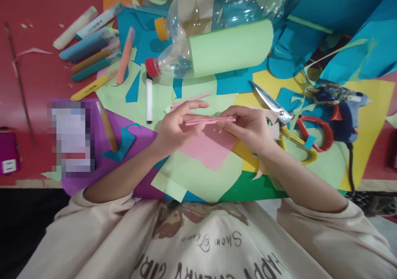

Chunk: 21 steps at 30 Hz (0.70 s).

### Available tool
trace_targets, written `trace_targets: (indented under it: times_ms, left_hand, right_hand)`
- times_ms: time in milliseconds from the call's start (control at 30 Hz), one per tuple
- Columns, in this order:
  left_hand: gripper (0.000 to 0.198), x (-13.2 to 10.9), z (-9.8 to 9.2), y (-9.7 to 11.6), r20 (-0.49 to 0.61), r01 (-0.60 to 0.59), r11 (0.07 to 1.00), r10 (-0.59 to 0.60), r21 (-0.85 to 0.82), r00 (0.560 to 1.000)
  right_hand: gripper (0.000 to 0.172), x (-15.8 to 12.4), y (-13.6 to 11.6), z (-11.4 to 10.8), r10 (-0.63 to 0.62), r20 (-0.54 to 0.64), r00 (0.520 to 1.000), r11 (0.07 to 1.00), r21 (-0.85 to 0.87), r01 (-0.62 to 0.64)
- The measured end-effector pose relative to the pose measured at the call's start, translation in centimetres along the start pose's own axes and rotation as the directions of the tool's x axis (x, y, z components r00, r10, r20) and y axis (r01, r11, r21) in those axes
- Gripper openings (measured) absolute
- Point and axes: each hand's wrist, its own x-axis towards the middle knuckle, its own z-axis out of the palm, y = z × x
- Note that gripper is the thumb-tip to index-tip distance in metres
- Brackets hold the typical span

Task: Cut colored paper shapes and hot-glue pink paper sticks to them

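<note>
My left hand and my right hand hold a thin pink paper strip between them, level, just above the table. The left thumb and fingers pinch its left end, with the index finger stretched out above it. The right hand's fingertips are closed on its right end. Right under the strip lies a pink paper sheet on light green paper. Just beyond the left fingers lies a second pink strip.
Scissors with red and yellow handles lie right of my right hand, a blue glue gun beyond them. Plastic bottles and a rolled green sheet lie at the back. A white marker and several coloured sticks lie at the left.
</note>
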Motion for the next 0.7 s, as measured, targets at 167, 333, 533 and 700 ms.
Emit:
trace_targets:
  times_ms: [167, 333, 533, 700]
  left_hand:
    - [0.029, 0.23, -0.26, -0.15, 0.046, 0.030, 0.998, -0.027, -0.057, 0.999]
    - [0.017, 0.45, -0.58, -0.27, 0.079, -0.040, 0.997, 0.046, -0.072, 0.996]
    - [0.011, 0.52, -0.54, -0.33, 0.061, -0.079, 0.996, 0.081, -0.027, 0.995]
    - [0.010, 0.48, -0.34, -0.24, 0.026, -0.087, 0.996, 0.087, -0.019, 0.996]
  right_hand:
    - [0.012, 0.07, -0.26, -0.13, 0.003, 0.005, 1.000, 1.000, -0.028, -0.003]
    - [0.011, 0.05, -0.33, -0.17, -0.016, 0.013, 1.000, 1.000, -0.025, 0.017]
    - [0.009, -0.06, -0.24, -0.13, -0.014, 0.026, 1.000, 1.000, -0.027, 0.015]
    - [0.013, -0.12, 0.50, -0.09, -0.076, -0.001, 0.997, 0.997, -0.019, 0.076]
